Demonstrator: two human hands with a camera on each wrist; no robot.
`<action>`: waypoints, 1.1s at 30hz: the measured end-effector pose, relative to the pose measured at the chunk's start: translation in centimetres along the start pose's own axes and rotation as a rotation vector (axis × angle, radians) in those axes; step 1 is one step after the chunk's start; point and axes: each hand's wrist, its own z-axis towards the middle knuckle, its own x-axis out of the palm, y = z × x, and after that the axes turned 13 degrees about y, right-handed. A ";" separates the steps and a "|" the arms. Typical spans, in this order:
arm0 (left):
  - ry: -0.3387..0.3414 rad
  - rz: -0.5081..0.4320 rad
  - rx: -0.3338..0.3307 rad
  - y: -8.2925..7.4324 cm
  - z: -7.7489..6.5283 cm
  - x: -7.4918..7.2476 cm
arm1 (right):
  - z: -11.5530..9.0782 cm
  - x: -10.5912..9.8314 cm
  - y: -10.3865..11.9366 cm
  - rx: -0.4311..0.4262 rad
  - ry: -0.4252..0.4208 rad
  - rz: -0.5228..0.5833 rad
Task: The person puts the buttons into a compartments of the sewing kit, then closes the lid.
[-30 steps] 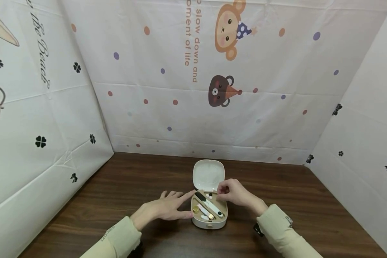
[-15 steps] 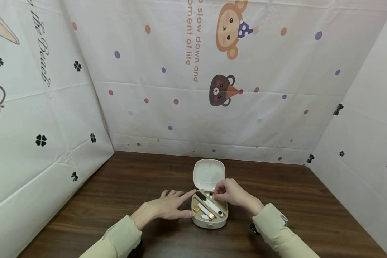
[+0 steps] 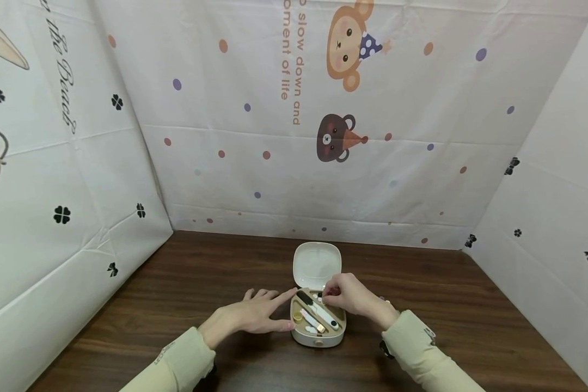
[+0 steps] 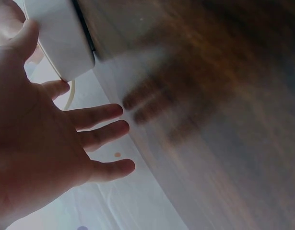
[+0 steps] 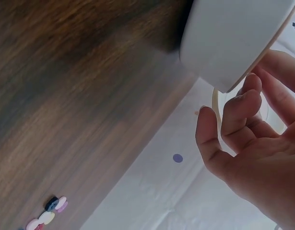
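Observation:
A small white case (image 3: 318,341) stands on the table with its lid (image 3: 317,265) raised. In its tan tray lie a white tool with a black end (image 3: 323,316), a pink-and-white piece with a gold end (image 3: 312,321), a gold ring-like piece (image 3: 297,317) and several small black and white pieces (image 3: 318,296). My left hand (image 3: 255,317) is spread, index finger and thumb touching the case's left rim. My right hand (image 3: 354,295) has its thumb and fingers drawn together over the tray's back right part, beside the small pieces; I cannot tell whether something is between the fingertips.
Several small coloured button-like discs (image 5: 46,213) lie on the brown wooden table (image 3: 215,261), right of the case and partly behind the right wrist in the head view. White printed cloth (image 3: 215,179) encloses the table at the back and both sides.
My right hand has shifted slightly left over the tray, its fingertips now closer to the small black and white pieces. The coloured discs now show behind the right wrist. The left hand stays put.

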 end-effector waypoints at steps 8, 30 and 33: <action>-0.006 -0.008 0.002 -0.1 0.0 0.0 | -1.2 -0.6 -0.2 0.001 -0.020 0.022; -0.006 -0.002 -0.001 -0.1 0.0 0.2 | -6.9 -2.3 -5.5 0.053 -0.188 -0.111; -0.008 0.002 -0.001 0.0 0.0 0.2 | -7.8 -2.6 -6.4 0.100 -0.159 -0.096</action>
